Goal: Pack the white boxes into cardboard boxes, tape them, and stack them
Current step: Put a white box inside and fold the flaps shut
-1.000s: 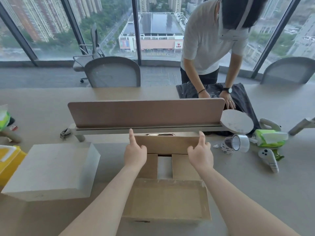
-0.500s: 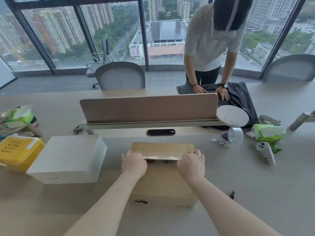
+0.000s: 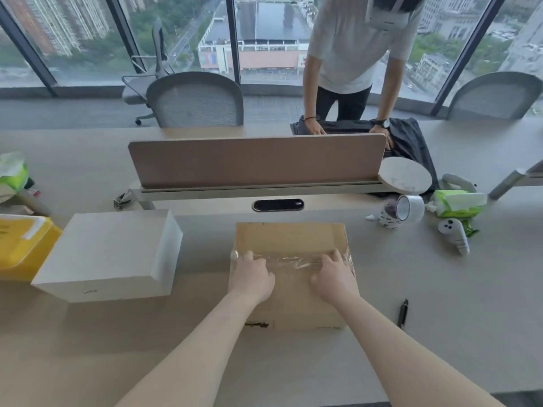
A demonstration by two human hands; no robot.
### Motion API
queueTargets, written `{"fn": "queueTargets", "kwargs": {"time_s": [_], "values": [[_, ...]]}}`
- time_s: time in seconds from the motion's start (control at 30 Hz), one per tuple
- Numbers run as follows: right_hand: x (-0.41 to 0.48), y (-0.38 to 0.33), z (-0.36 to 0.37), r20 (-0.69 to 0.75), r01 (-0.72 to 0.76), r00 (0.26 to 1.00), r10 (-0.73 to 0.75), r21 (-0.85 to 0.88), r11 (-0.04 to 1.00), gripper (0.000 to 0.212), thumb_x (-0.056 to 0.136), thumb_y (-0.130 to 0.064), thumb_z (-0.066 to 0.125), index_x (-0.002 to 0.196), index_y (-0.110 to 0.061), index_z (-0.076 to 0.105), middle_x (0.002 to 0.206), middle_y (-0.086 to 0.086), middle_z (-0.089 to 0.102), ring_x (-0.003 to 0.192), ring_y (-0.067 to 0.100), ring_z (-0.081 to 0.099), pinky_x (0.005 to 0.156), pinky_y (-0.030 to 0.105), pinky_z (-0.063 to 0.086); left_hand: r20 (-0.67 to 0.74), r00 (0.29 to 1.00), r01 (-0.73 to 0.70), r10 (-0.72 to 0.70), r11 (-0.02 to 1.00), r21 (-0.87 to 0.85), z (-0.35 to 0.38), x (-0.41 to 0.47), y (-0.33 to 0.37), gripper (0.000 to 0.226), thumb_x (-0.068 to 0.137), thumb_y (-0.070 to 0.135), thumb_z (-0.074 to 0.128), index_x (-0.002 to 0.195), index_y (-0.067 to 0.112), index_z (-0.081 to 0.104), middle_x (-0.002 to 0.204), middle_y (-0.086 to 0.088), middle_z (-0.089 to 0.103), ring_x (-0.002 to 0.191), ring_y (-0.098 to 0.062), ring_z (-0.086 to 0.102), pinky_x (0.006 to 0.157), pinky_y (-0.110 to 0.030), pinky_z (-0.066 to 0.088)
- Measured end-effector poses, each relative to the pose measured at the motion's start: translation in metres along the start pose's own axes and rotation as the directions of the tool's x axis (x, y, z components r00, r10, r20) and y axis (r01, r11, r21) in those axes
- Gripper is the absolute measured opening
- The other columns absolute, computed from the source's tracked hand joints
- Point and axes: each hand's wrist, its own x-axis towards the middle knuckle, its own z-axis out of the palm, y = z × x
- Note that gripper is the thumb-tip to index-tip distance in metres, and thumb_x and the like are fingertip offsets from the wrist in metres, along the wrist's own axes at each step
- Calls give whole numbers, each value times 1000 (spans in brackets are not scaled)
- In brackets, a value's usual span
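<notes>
The left hand (image 3: pixel 252 277) and right hand (image 3: pixel 333 277) rest on the closed cardboard box (image 3: pixel 289 237), fingers loosely bent, pressing the clear tape strip (image 3: pixel 293 262) along its seam and gripping nothing. This box appears taped but not yet stacked. One white box (image 3: pixel 108 251) stands unpacked left of the cardboard box, and the tape roll (image 3: pixel 410 208) lies beyond its far right corner.

Both arms reach forward, left hand (image 3: pixel 252 278) and right hand (image 3: pixel 334 277) palm-down, fingers flat.

Desk (image 3: pixel 440 318) w/ cardboard box (image 3: pixel 289 239), white box (image 3: pixel 108 248), pen (image 3: pixel 402 313)
</notes>
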Motion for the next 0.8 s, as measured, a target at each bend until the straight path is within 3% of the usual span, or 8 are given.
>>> {"fn": "queueTargets", "kwargs": {"time_s": [0.27,0.53,0.7,0.8], "values": [[-32,-15,-18,77,-53,996,42,145,988,66,93,-32,54,154,-19,31,163,11,18,150,26,15,117,37,23,60,995,-86,85,996,0,0,-3,-7,47,97,36,39,139,18,53,149,-15,37,140,-32,28,116,-45,22],[-49,-5,-33,-97,-123,983,155,275,954,52,93,-29,55,142,-13,48,146,6,43,130,25,47,105,34,39,9,979,-199,203,965,-169,-10,0,17,38,96,27,44,127,10,59,137,-15,48,132,-33,38,103,-46,42],[-43,14,-50,-178,-119,966,189,341,932,41,95,-29,53,133,-15,54,136,5,49,118,25,54,93,32,42,-26,942,-334,336,922,-197,-19,8,56,34,98,28,46,123,9,61,126,-12,57,122,-28,48,98,-38,43],[-36,32,-62,-208,-116,958,199,353,928,41,96,-32,53,133,-13,54,136,5,50,118,25,54,93,33,42,-30,922,-384,386,899,-209,-21,19,88,34,98,28,49,123,9,61,123,-13,60,119,-30,52,98,-37,44]]}}
